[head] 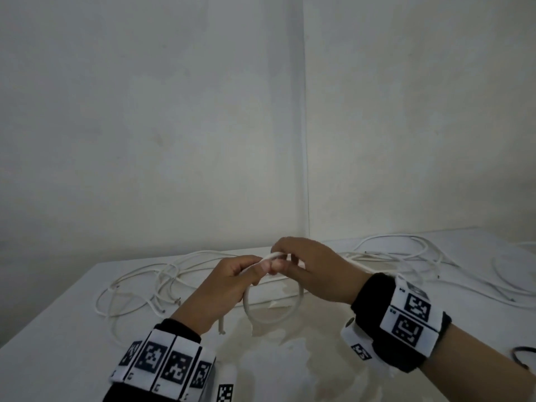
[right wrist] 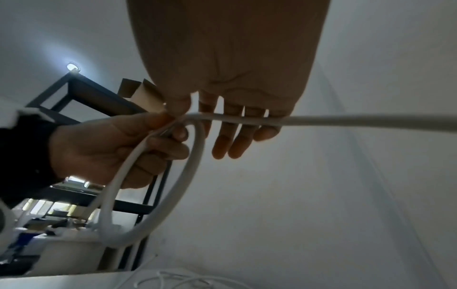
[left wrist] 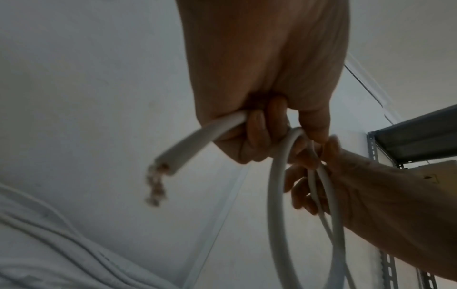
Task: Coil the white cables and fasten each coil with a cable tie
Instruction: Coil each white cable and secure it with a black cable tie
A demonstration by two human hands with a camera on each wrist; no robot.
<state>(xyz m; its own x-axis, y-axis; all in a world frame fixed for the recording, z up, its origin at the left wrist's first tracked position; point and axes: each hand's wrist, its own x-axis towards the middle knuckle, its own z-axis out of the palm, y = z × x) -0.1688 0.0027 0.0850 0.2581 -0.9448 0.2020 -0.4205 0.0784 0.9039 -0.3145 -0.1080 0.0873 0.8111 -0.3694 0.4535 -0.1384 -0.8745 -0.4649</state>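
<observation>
A thick white cable is bent into one loop [head: 272, 322] that hangs above the white table [head: 58, 329], between my hands. My left hand [head: 246, 271] grips the top of the loop with its fingers curled round it. The cable's stripped end [head: 222, 330] sticks out below that hand, its bare wires showing [left wrist: 155, 187]. My right hand [head: 295, 265] meets the left hand at the top of the loop and holds the cable with thumb and fingers. From there the cable runs off to the right [right wrist: 371, 121]. The loop [right wrist: 195, 166] also shows in the right wrist view.
Several loose thin white cables lie tangled on the table at the left [head: 139, 285] and at the back right [head: 406, 250]. A thin dark loop [head: 520, 351] lies at the right edge. White walls close the far side. A metal shelf [left wrist: 415, 136] stands behind.
</observation>
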